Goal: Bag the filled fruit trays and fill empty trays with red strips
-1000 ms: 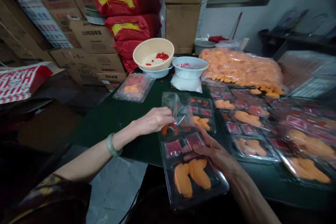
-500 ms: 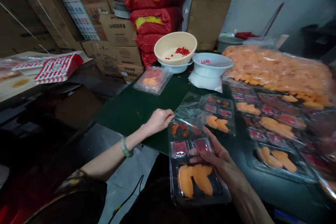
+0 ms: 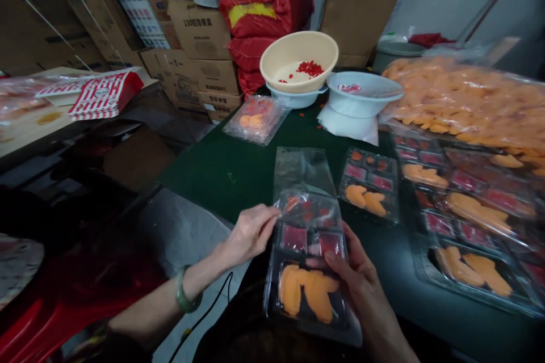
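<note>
A clear plastic tray (image 3: 306, 272) with orange pieces, red squares and small red and orange bits sits at the near edge of the green table (image 3: 238, 170). My right hand (image 3: 355, 272) grips the tray's right side, thumb on top. My left hand (image 3: 251, 232) pinches the mouth of a clear plastic bag (image 3: 303, 173) at the tray's far left corner. The bag covers the tray's far end and lies flat beyond it.
Several filled trays (image 3: 464, 204) lie to the right, with one tray (image 3: 370, 184) beside the bag. A big bag of orange pieces (image 3: 464, 99) is at the back right. A beige bowl (image 3: 298, 59), a white bowl (image 3: 364, 93) and a bagged tray (image 3: 255, 119) stand behind. Cardboard boxes (image 3: 200, 39) and red sacks (image 3: 259, 11) are stacked behind.
The tray has come nearer to me and the bag now covers its far end. The camera view has shifted left and down.
</note>
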The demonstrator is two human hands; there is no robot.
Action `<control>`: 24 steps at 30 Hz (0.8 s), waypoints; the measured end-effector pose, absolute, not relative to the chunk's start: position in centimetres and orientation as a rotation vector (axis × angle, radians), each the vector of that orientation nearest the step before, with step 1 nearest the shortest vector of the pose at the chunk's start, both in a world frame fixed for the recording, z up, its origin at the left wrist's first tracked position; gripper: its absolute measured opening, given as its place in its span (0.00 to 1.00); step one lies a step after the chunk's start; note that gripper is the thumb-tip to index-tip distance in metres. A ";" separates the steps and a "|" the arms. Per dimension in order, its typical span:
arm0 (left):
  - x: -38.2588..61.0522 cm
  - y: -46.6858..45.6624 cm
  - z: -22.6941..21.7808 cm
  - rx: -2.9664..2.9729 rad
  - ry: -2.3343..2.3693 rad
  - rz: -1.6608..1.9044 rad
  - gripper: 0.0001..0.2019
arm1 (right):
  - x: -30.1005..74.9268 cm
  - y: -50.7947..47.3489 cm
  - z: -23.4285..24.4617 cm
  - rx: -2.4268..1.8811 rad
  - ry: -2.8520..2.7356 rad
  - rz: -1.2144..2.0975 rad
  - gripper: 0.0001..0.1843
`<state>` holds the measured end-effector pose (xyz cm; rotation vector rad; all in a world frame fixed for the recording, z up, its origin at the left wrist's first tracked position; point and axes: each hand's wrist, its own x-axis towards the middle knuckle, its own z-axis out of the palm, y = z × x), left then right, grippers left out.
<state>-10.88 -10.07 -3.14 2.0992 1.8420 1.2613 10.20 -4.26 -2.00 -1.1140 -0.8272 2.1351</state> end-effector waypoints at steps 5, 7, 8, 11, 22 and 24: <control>-9.0 -15.4 -2.6 1.968 1.901 1.239 0.12 | 10.6 -4.8 -2.6 -1.290 -1.276 1.995 0.39; -8.4 -16.2 -2.7 1.868 2.000 1.323 0.11 | 11.1 -4.3 -2.8 -1.283 -1.648 1.844 0.34; -8.2 -16.1 -2.8 1.815 2.048 1.364 0.10 | 11.4 -3.8 -2.8 -1.263 -1.846 1.738 0.35; -8.1 -14.2 -3.5 1.687 2.121 1.419 0.08 | 12.1 -1.9 -3.0 -1.192 -2.357 1.286 0.41; -9.6 -9.9 -4.7 1.914 1.998 1.192 0.08 | 7.5 1.0 -4.0 -0.672 -2.593 0.150 0.05; -9.5 -10.2 -4.8 2.024 1.980 1.161 0.08 | 5.9 1.0 -4.1 -0.779 -2.544 0.060 0.06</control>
